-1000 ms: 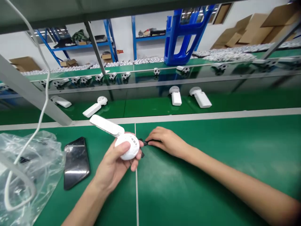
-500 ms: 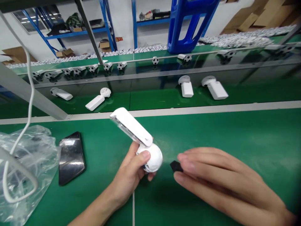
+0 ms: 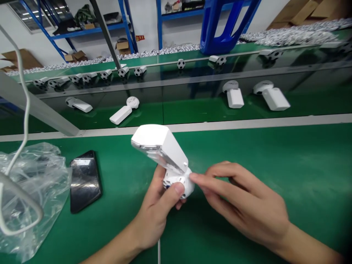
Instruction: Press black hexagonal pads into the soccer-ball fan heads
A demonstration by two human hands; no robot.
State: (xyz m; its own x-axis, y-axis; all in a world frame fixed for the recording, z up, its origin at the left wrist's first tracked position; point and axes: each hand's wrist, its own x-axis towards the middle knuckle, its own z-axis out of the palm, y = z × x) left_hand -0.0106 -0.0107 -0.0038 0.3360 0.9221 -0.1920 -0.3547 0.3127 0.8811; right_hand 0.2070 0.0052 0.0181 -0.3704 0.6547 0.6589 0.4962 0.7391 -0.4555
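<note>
My left hand (image 3: 158,205) grips a small white device, like a folding lamp (image 3: 165,146), by its round ball-shaped base (image 3: 188,185), with the thumb across the front. Its boxy arm, with a clear strip along the underside, points up and to the left. Dark patches show on the ball beside my thumb. My right hand (image 3: 244,201) is at the ball's right side, one fingertip touching it near the joint with the arm. The other fingers of that hand are bent and drawn together. No black piece shows between them now; whatever they hold is hidden.
A dark phone (image 3: 85,181) lies left, beside a clear plastic bag (image 3: 41,194) and a white cable (image 3: 26,110). Several similar white devices (image 3: 121,114) rest on the green belt behind the metal rail (image 3: 220,125). Farther back are football-patterned pieces (image 3: 180,64) and a blue stool (image 3: 220,44).
My left hand has turned the device so its boxy end and underside show more. My right hand has moved left to the ball; the black piece it held is out of sight.
</note>
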